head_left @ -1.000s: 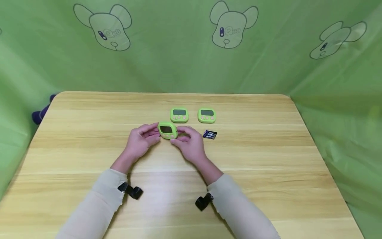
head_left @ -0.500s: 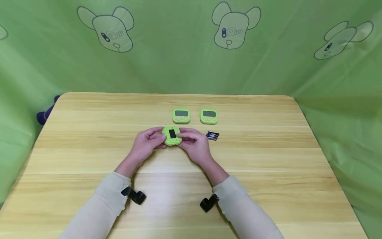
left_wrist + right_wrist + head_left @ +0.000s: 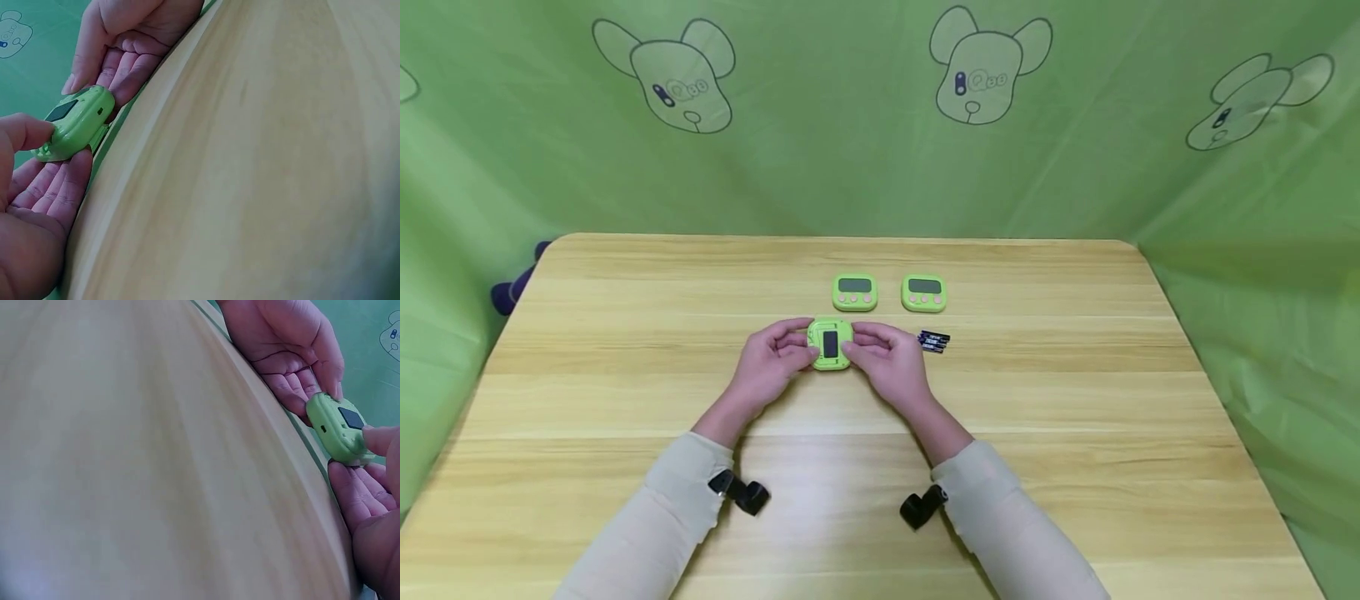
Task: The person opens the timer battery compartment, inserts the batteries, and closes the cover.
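Both hands hold a light green digital timer [image 3: 831,344] between them, its back turned up with a dark rectangle in the middle. My left hand [image 3: 767,362] pinches its left side, thumb on the back. On the other side my right hand [image 3: 887,365] grips it the same way. In the left wrist view the fingers lie under the timer [image 3: 78,128] and both thumbs press on top. A small slot shows in the edge of the timer [image 3: 337,431] in the right wrist view.
Two more green timers, one left [image 3: 854,293] and one right [image 3: 923,294], lie screen up behind the hands. Several dark batteries [image 3: 934,342] lie side by side just right of the right hand. A green curtain [image 3: 835,167] hangs behind the wooden table [image 3: 1037,500].
The timer was held screen toward me; it has been flipped so its back shows. Then it was turned straighter, and the right thumb came onto its back.
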A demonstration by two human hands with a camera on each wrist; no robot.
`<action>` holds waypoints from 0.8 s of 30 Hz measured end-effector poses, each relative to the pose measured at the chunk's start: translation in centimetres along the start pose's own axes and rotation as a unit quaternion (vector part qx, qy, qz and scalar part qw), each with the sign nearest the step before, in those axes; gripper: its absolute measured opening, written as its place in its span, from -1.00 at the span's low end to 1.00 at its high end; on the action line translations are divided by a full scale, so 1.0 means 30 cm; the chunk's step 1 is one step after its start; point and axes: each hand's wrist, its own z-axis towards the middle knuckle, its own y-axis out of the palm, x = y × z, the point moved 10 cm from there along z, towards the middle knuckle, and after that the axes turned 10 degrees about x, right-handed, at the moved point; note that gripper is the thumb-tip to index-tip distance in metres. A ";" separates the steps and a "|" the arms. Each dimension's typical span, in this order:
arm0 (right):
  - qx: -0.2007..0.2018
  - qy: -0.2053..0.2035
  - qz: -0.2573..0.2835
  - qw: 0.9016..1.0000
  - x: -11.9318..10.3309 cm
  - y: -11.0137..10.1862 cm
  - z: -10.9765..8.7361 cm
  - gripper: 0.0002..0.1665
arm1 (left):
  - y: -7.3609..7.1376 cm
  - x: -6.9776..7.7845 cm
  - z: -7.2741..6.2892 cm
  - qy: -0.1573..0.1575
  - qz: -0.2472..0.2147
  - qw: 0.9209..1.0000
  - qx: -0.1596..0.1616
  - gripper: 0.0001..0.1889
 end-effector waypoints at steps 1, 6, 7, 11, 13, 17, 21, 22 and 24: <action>0.000 0.004 -0.002 1.000 0.002 0.001 0.002 -0.61 | 0.000 0.000 0.000 0.000 0.005 1.000 0.000 -0.49; 0.002 0.020 -0.014 1.000 0.010 0.006 0.008 -0.61 | 0.005 0.001 0.001 0.005 0.038 0.999 -0.003 -0.50; 0.002 0.021 -0.018 1.000 0.010 0.006 0.009 -0.61 | 0.007 0.003 0.002 0.007 0.045 0.999 -0.004 -0.50; 0.007 0.021 -0.030 0.999 0.007 0.006 0.012 -0.64 | 0.012 0.002 0.002 0.013 0.058 0.998 -0.005 -0.52; 0.010 0.019 -0.032 0.999 0.004 0.006 0.014 -0.66 | 0.013 0.004 0.002 0.015 0.057 0.998 -0.003 -0.52; 0.017 0.018 -0.031 0.999 0.002 0.007 0.014 -0.68 | 0.012 0.004 0.003 0.020 0.054 0.998 0.002 -0.52; 0.023 0.026 -0.027 0.999 0.001 0.008 0.013 -0.68 | 0.011 0.005 0.001 0.020 0.053 0.998 0.007 -0.53; 0.025 0.028 -0.027 0.999 0.000 0.008 0.012 -0.69 | 0.011 0.006 0.000 0.019 0.053 0.998 0.008 -0.53; 0.028 0.030 -0.028 0.999 -0.002 0.007 0.012 -0.69 | 0.012 0.007 -0.001 0.017 0.050 0.999 0.010 -0.53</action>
